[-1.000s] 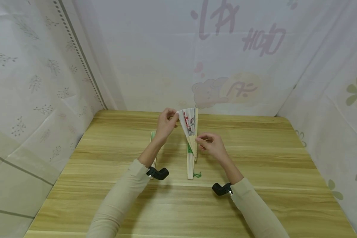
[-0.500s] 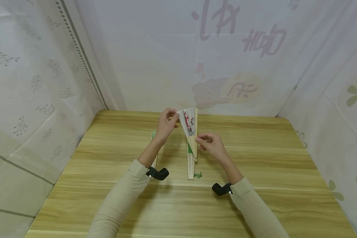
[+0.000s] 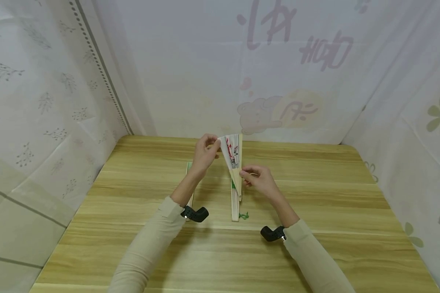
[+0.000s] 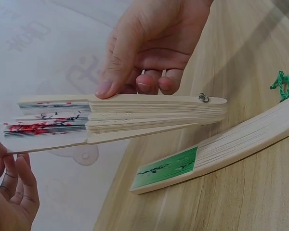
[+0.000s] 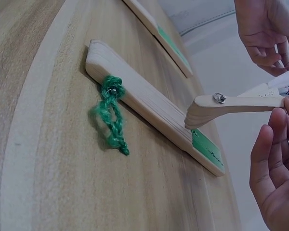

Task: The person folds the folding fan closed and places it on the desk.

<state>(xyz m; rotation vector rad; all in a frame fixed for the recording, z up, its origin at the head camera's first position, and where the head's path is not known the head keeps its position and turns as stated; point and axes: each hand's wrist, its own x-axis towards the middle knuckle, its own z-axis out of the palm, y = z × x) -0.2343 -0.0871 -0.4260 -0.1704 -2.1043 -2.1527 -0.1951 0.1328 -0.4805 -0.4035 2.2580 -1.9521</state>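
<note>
A folding fan (image 3: 234,151) with a white leaf, red blossoms and pale wooden sticks is held partly spread above the table. My left hand (image 3: 206,152) pinches the leaf's outer corner at the upper left. On the other side my right hand (image 3: 258,177) pinches the guard stick between thumb and fingers, its pad of the thumb on the wood in the left wrist view. Beneath lies a folded green fan (image 4: 168,166), partly covered in the head view. Its green cord (image 5: 113,120) hangs at the pivot end. The held fan's metal rivet (image 4: 203,97) shows.
Another folded green fan (image 3: 189,166) lies to the left, mostly hidden behind the left forearm. All of this is on a wood-grain table (image 3: 315,195). Patterned white cloth (image 3: 190,73) hangs behind the table and along both sides.
The held fan's pivot end has shifted slightly downward and left, along with the right hand. The left hand's pinch looks unchanged, and the fans on the table lie as before.
</note>
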